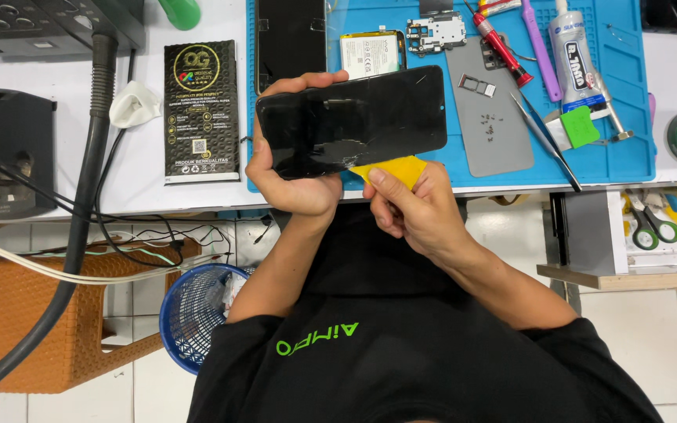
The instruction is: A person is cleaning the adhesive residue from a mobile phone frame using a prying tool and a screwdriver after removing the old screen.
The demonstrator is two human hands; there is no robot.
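Holding: left hand [295,176] grips a black phone screen [354,121] by its left end, thumb over the far edge, fingers wrapped beneath; the glass shows cracks near its lower middle.
Right hand: right hand [413,207] pinches a yellow card [397,168] between thumb and fingers, the card's edge touching the screen's near edge.
Screen place: raised above the near edge of the desk [72,149], over the blue mat [613,110], lying long side left to right.
On the mat, far side: a battery [370,53], a small circuit part [435,33], a grey back cover [491,125] with a card tray [477,84] and tiny screws [491,125] on it.
Right of the mat: red screwdriver [503,47], purple tool [541,51], glue tube [577,59], tweezers [546,141].
Left of the mat: black printed packet [201,110], flat on the desk.
Below the desk: blue mesh basket [190,313] on the floor, left of the person's arm.
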